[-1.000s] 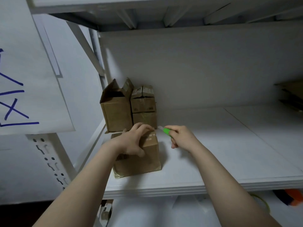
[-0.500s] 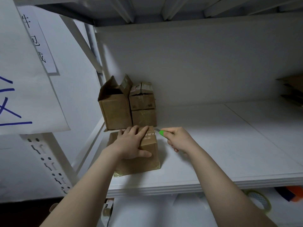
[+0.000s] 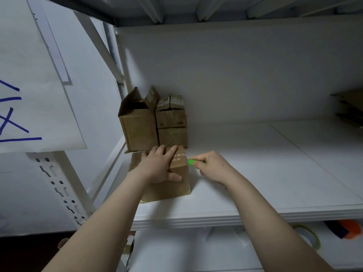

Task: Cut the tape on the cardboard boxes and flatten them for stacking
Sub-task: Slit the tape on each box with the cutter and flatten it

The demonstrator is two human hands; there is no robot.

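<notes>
The shelf [image 3: 255, 173] is wide and white. Its front edge runs across below the forearms, and a pale back wall [image 3: 235, 75] closes it behind. All the boxes are crowded into the left end by the slotted post [image 3: 62, 189], and the shelf surface to the right of the hands lies bare as far as some flat cardboard [image 3: 351, 101] at the far right edge.

There are four boxes. The near box [image 3: 172, 189] stands close to the front edge with its top closed. Behind it, just beside each other against the back wall, are an open box [image 3: 139, 132] with its flaps standing up and a stack of two small ones, the upper box [image 3: 170, 118] on the lower box [image 3: 172, 137]. The inside of the open box is dark, so its contents cannot be told.

The left hand [image 3: 157, 167] lies flat on top of the near box, fingers straight and thumb down over the front face. The right hand [image 3: 213, 167] is curled round one green cutter [image 3: 191, 161], whose tip is just beside the box's upper right edge. Whether a blade touches the cardboard cannot be told.

A sheet of paper [image 3: 35, 75] with blue marks hangs at the left. On the level below, at the right, lies one roll of tape [image 3: 308, 235].
</notes>
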